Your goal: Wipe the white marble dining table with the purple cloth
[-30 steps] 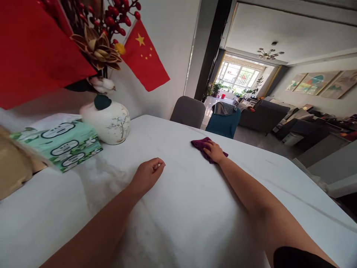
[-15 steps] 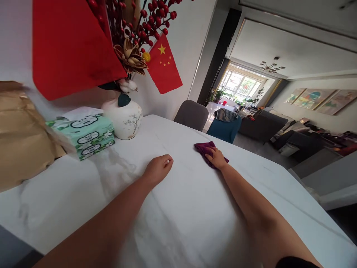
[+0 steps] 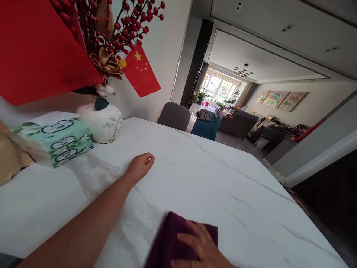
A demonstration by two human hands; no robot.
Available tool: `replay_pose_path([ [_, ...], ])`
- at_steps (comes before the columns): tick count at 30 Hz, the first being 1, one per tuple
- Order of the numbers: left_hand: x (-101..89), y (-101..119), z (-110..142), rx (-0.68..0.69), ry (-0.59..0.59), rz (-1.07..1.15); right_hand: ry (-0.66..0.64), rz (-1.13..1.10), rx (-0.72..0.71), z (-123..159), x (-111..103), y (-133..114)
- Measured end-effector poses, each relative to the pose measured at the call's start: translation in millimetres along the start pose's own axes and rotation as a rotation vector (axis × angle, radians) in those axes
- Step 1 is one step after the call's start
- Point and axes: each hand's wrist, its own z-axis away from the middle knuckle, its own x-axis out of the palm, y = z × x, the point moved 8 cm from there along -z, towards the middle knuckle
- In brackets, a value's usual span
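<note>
A folded purple cleaning cloth [image 3: 174,238] lies on the white marble-patterned table [image 3: 200,178], close to me at the bottom of the view. My right hand [image 3: 199,245] presses down on it from above, gripping it with fingers slightly parted and curved over the fabric. Farther forward, my left hand [image 3: 141,165] rests on the tabletop, its fingers curled into a loose fist. Nothing shows inside that fist.
At the left stand a green tissue pack [image 3: 65,139], a brown paper bag [image 3: 12,154] and a white vase [image 3: 107,123] with red berries and a small red flag [image 3: 143,72]. A grey chair [image 3: 174,116] and a teal chair [image 3: 205,126] stand beyond the table's far edge.
My right hand has drawn the cloth toward me, from the far side of the table to the near edge of view. My left hand stays on the table while the view has turned right.
</note>
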Motion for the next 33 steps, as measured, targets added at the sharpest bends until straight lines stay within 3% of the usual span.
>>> replay_pose_path([
  [3, -1.6, -1, 1, -0.008, 0.007, 0.009, -0.04, 0.002, -0.026, 7, 6, 3],
  [6, -2.8, -2, 1, -0.022, 0.005, 0.02, -0.048, -0.099, -0.017, -10, -9, 37],
  [10, -2.3, -9, 0, -0.072, -0.002, 0.036, 0.038, -0.15, 0.238, -43, -25, 147],
  [16, 5.3, -17, -1, -0.101, -0.049, 0.034, -0.003, -0.05, 0.597, -77, -2, 325],
  [19, 10.4, -21, -1, -0.111, -0.087, 0.025, -0.058, -0.007, 0.757, -91, 5, 389],
  [22, 14.7, -26, -2, -0.121, -0.125, 0.006, -0.106, 0.009, 0.932, -103, 6, 433],
  [25, 15.9, -28, -2, -0.112, -0.138, -0.016, -0.142, 0.019, 1.073, -112, 5, 453],
  [27, 15.9, -29, -3, -0.101, -0.141, -0.025, -0.155, 0.03, 1.11, -117, 3, 452],
  [30, 16.1, -28, -5, -0.08, -0.142, -0.023, -0.168, 0.051, 1.097, -115, 1, 430],
  [33, 17.0, -26, -6, -0.061, -0.146, -0.015, -0.146, 0.063, 0.981, -100, 0, 383],
])
